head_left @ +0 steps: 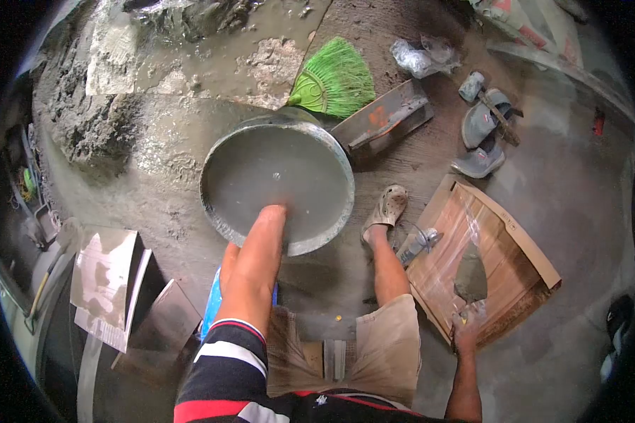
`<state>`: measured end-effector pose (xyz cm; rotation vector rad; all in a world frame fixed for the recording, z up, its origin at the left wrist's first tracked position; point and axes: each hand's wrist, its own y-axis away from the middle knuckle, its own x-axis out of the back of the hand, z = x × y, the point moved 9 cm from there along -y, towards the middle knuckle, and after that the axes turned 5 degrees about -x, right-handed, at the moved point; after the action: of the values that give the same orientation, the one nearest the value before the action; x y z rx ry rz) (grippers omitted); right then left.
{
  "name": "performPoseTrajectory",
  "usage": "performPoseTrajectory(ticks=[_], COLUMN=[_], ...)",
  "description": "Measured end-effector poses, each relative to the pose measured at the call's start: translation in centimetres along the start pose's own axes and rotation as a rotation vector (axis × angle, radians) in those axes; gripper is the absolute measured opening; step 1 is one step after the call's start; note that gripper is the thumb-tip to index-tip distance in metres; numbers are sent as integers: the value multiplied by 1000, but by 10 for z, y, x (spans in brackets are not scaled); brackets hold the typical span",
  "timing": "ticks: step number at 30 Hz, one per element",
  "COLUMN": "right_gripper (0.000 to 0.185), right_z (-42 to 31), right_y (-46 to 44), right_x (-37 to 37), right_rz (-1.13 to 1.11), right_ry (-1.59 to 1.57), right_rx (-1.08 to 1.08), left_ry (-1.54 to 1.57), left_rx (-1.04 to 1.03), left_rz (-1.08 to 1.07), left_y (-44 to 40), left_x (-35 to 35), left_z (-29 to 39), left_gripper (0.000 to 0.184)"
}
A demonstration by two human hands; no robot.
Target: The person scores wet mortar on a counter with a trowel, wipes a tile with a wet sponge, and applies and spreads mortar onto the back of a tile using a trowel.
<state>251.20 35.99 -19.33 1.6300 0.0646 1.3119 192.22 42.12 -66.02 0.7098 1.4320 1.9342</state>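
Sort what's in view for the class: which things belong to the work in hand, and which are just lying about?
Likely in use: bucket of murky water, with the left hand hidden inside; trowel, held in the right hand.

Seemingly just lying about: green broom; crumpled clear plastic.

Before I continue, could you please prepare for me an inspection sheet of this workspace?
Surface: grey floor, with wet mud at the far left.
Job's things: bucket of murky water; trowel.
Clutter: green broom, crumpled plastic.
Grippers: left hand hidden in the water, its grip not visible; right hand gripping the trowel.
Cables: nothing seen for certain.
Surroundings: light panels at left; brown board under the trowel, contact unclear.
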Motion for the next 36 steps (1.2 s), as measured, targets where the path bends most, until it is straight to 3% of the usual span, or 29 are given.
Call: performPoseTrajectory(ticks=[2, 4, 5, 7, 11, 17, 19, 23, 26, 29, 32, 34, 36], right_gripper=[34, 38, 38, 38, 37, 30, 53, 51, 52, 29, 32, 36, 37], right_z=[8, -35, -37, -13, -19, -45, -50, -6, -6, -1, -12, -49, -65], right_y=[-2, 7, 7, -2, -4, -1, 0, -4, -10, -17, -20, -13, -12], right_x=[-5, 6, 6, 3, 1, 6, -1, -20, -17, -17, -17, -2, -1], right_rz=[-55, 221, 222, 71, 28, 102, -228, -209, -65, 78, -71, 78, 34], right_ry=[26, 546, 550, 94, 88, 265, 51, -18, 125, 118, 48, 190, 122], right_rx=[-106, 317, 316, 12, -27, 128, -267, -339, -145, 30, -80, 114, 29], left_ry=[5, 9, 13, 24, 40, 95, 114, 155, 183, 210, 266, 327, 390], left_rx=[2, -1, 2, 5, 13, 35, 43, 41, 29, 31, 47, 51, 61], left_rz=[4, 8, 8, 17, 31, 51, 53, 61, 83, 110, 141, 178, 210], left_y=[-7, -15, -18, -21, -21, -3, 4, 8, -5, -11, -18, -22, -22], left_x=[4, 8, 10, 15, 33, 39, 36, 18, 13, 8, 6, 8, 8], left_z=[4, 4, 2, -2, -13, -35, -42, -39, -6, 17, 37, 51, 64], left_gripper=[39, 40, 40, 40, 41, 43, 44, 45, 46, 47, 48, 48, 49])
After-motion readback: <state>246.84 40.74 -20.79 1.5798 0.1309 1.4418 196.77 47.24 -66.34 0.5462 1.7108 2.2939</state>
